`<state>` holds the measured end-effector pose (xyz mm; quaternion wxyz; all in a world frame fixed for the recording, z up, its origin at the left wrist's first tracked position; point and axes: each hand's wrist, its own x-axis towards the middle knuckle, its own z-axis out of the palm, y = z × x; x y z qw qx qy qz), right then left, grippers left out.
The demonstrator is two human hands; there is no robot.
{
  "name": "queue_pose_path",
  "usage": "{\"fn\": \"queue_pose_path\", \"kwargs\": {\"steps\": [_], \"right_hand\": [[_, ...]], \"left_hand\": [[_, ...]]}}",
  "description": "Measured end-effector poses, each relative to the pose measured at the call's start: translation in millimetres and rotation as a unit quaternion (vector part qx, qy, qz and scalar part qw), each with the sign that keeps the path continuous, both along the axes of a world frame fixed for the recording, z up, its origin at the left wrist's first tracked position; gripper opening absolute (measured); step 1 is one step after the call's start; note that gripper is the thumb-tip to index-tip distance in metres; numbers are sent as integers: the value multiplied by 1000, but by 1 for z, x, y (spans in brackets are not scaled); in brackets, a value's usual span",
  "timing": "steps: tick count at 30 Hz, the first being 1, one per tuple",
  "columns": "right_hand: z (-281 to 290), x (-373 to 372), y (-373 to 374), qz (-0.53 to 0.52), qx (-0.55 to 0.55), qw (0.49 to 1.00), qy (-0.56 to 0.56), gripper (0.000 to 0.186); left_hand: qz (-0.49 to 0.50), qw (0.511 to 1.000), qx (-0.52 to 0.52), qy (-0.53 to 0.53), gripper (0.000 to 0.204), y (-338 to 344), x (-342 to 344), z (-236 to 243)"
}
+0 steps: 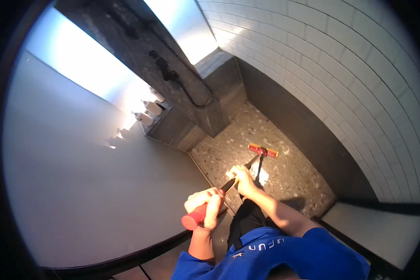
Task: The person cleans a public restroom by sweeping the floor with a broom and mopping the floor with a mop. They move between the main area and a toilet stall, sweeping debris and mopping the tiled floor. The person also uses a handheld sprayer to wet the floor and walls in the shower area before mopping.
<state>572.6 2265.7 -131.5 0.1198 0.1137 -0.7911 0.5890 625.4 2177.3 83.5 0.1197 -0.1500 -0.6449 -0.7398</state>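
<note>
Apparent shower or bathroom, pump bottles (152, 108) ahead-left of gripping right hand (241, 180), white tiles (322, 70) right of it, speckled floor (291, 170) below.

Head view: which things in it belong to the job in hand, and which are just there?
In use:
- tool, red grip in the left hand, black pole in the right
- floor, under the tool's head

Apparently just there:
- bottles, untouched
- pillar

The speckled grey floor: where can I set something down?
Bare: speckled grey floor between the red-and-yellow tool head and grey stone pillar; also right of that tool head, toward the dark wall base. Crowded: beneath the black pole, near the black trousers.
</note>
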Motion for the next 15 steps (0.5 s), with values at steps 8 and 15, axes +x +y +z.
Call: {"fn": "queue_pose_path", "kwargs": {"steps": [8, 15], "right_hand": [[94, -121, -11, 329, 101, 939, 25, 33], [299, -311, -12, 155, 62, 972, 163, 27]], "left_hand": [[272, 956, 100, -32, 35, -77, -86, 42], [200, 973, -23, -114, 15, -154, -255, 13]]}}
